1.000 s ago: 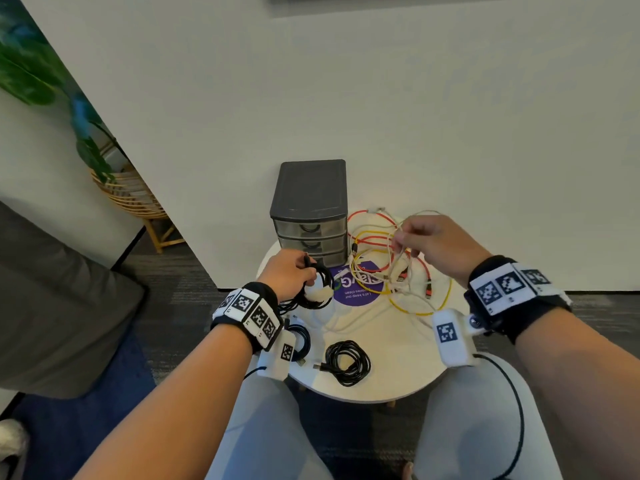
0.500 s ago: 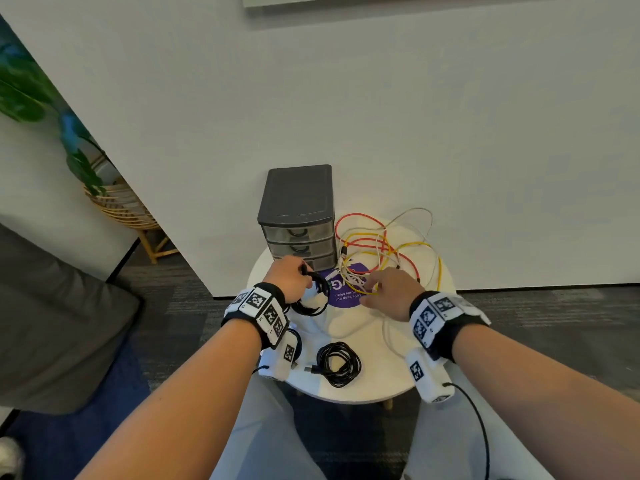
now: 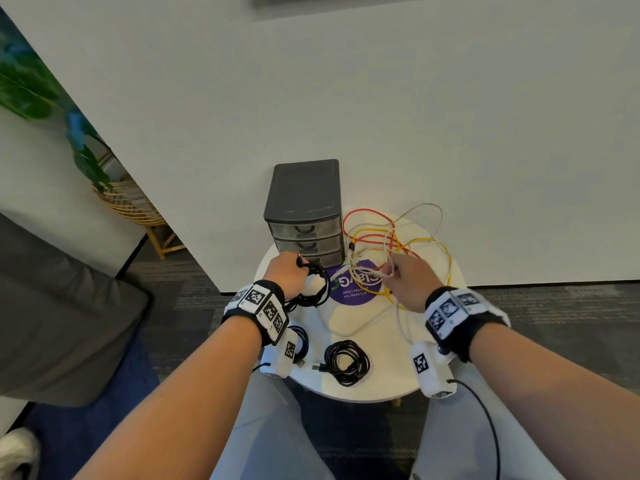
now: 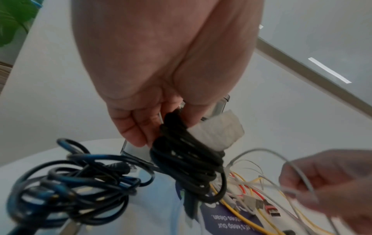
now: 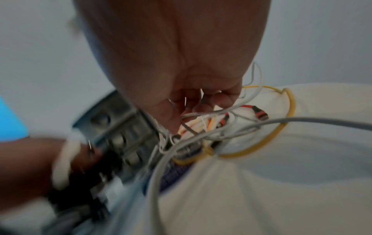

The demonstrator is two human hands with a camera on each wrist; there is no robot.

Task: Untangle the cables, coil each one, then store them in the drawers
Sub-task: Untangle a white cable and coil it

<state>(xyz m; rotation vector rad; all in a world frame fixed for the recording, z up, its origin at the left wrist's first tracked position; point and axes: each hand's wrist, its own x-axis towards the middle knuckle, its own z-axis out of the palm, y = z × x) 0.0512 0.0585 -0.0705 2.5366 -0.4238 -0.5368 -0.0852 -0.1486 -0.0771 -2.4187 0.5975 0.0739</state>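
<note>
Holding a wound-up black cable bundle (image 4: 187,165) tight in left hand (image 3: 285,273) fingers; pinching a thin grey wire (image 3: 403,327) with right hand (image 3: 408,284). Still knotted on the round white tabletop (image 3: 377,379): red, yellow, white cables (image 3: 391,237). Two black coils (image 3: 346,362) done. Dark plastic drawers (image 3: 304,216) shut.

The right hand (image 3: 410,282), high over the loose cables (image 3: 398,237) one second ago, came down to the table (image 3: 374,386) and now has moved a little to the right, pinching a white cable (image 3: 401,317) there.
</note>
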